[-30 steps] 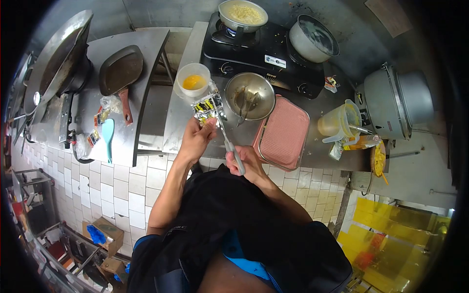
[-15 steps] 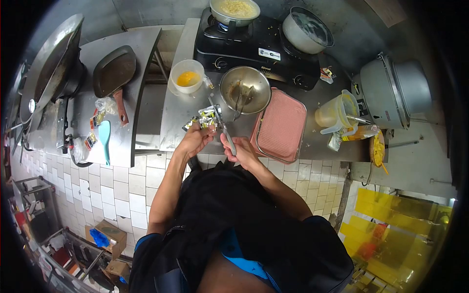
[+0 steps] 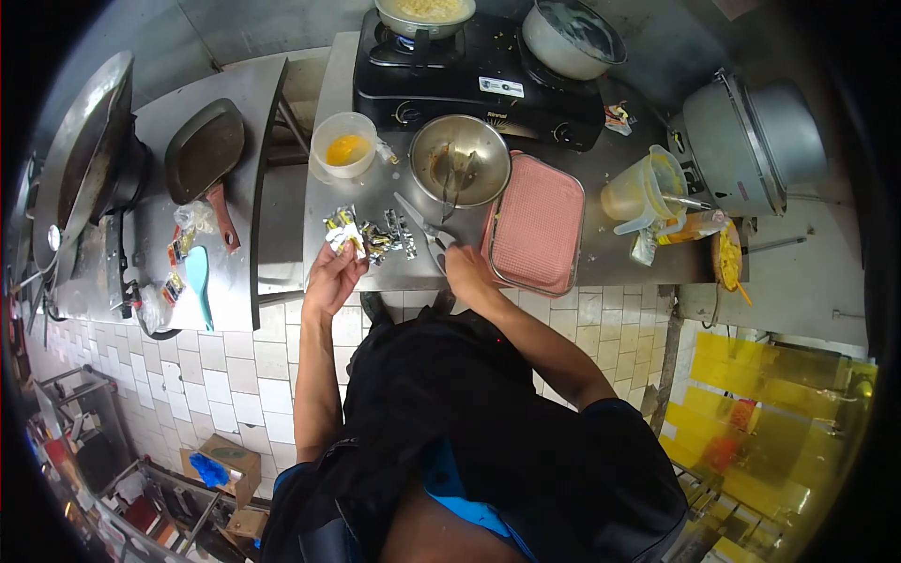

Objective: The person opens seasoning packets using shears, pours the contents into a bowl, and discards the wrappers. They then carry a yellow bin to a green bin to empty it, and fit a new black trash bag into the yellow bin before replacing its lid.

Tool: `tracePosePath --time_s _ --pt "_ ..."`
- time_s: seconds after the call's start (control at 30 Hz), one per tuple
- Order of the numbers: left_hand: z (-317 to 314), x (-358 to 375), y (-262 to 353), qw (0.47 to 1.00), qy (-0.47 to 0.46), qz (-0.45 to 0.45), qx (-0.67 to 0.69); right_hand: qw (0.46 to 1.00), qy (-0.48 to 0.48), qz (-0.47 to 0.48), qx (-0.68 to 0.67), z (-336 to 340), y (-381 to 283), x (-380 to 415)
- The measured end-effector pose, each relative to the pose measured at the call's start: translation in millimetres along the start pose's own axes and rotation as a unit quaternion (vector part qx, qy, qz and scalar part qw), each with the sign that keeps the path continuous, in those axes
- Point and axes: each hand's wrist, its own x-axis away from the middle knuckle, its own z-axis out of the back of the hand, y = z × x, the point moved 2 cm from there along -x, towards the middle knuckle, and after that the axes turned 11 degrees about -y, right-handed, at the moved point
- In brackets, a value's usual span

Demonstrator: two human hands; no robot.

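Observation:
My left hand (image 3: 336, 280) is closed on some small foil packets (image 3: 343, 233) above the counter's front edge. Other foil pieces (image 3: 390, 238) lie on the metal counter just right of it. My right hand (image 3: 467, 274) is at the handles of the scissors (image 3: 429, 232), whose blades lie over the counter and point up and left; its fingers are partly hidden. Behind the scissors stands a steel bowl (image 3: 461, 160) with a utensil and brown residue in it. A clear tub (image 3: 343, 146) with yellow-orange liquid stands left of the bowl.
A pink tray (image 3: 537, 225) lies right of the bowl. The black stove (image 3: 479, 89) holds a lit pan (image 3: 427, 13) and a pot (image 3: 573, 39). A plastic jug (image 3: 646, 188) and a cooker (image 3: 732, 141) stand right. A frying pan (image 3: 205, 150) and a turquoise spatula (image 3: 197, 277) lie left.
My left hand has moved left with foil packets, away from the scissors. My right hand has lowered the scissors toward the counter and turned palm down. The view has shifted slightly.

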Motion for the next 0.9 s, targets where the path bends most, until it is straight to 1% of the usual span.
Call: tracePosePath --time_s 0.03,0.07,0.1,0.13,0.27,0.33,0.37,0.4,0.43,0.47,0.5,0.53,0.57,0.6,0.63,0.67,0.7,0.73,0.77,0.8,0.83,0.87,0.9 --pt "1 -3 3 1.0 -0.002 -0.008 -0.015 0.999 0.012 0.005 0.03 0 2 -9" --pt "1 -7 5 0.999 -0.006 -0.016 -0.031 1.0 0.015 0.002 0.027 0 4 -14" --pt "-3 -11 6 0.998 0.013 -0.016 -0.051 0.998 0.047 0.021 0.019 1 5 -19" --pt "-7 -15 9 0.998 0.009 -0.014 -0.053 0.996 0.079 0.04 0.012 2 5 -22" --pt "-23 -31 17 0.998 -0.003 -0.004 -0.068 0.993 0.099 0.06 0.032 0 11 -26" --pt "-21 -40 16 0.998 -0.008 -0.02 -0.054 0.985 0.129 0.098 0.064 -1 14 -28" --pt "-21 -45 15 0.997 -0.011 -0.011 -0.075 0.985 0.132 0.094 0.062 -1 17 -29" --pt "-25 -50 14 0.997 -0.015 -0.007 -0.077 0.98 0.15 0.114 0.07 0 20 -31" --pt "-29 -55 12 0.995 -0.014 -0.003 -0.099 0.973 0.168 0.134 0.079 0 21 -32" --pt "-34 -59 10 0.992 -0.013 0.0 -0.122 0.973 0.173 0.131 0.076 -2 23 -32" --pt "-49 -63 8 0.988 0.015 0.009 -0.153 0.965 0.198 0.14 0.101 0 22 -28" --pt "-50 -69 6 0.987 0.01 0.011 -0.157 0.955 0.223 0.148 0.125 1 21 -24" --pt "-49 -82 4 0.973 0.023 0.026 -0.229 0.955 0.229 0.146 0.123 4 22 -22" --pt "-49 -94 4 0.953 0.037 0.039 -0.298 0.977 0.167 0.107 0.072 20 16 -12" --pt "-68 -105 7 0.93 0.022 0.043 -0.365 0.992 0.102 0.069 0.022 34 12 -2" --pt "-71 -122 7 0.87 0.01 0.026 -0.493 0.992 0.103 0.071 0.022 50 9 5" --pt "-72 -143 9 0.816 -0.021 0.07 -0.573 0.991 0.128 0.05 0.0 68 10 9" --pt "-77 -161 7 0.815 -0.022 0.069 -0.575 0.987 0.154 0.03 -0.022 82 14 7" --pt "-91 -177 4 0.7 -0.1 -0.044 -0.705 0.969 0.227 0.07 -0.063 96 21 -3" --pt "-103 -189 0 0.552 -0.174 -0.155 -0.801 0.942 0.299 0.109 -0.103 109 28 -14" --pt "-105 -202 -3 0.549 -0.177 -0.156 -0.802 0.941 0.303 0.109 -0.104 120 33 -27" --pt "-107 -214 -9 0.492 -0.236 -0.165 -0.821 0.902 0.379 0.185 -0.087 132 35 -37" --pt "-111 -220 -14 0.432 -0.293 -0.173 -0.835 0.851 0.452 0.259 -0.068 137 37 -42"
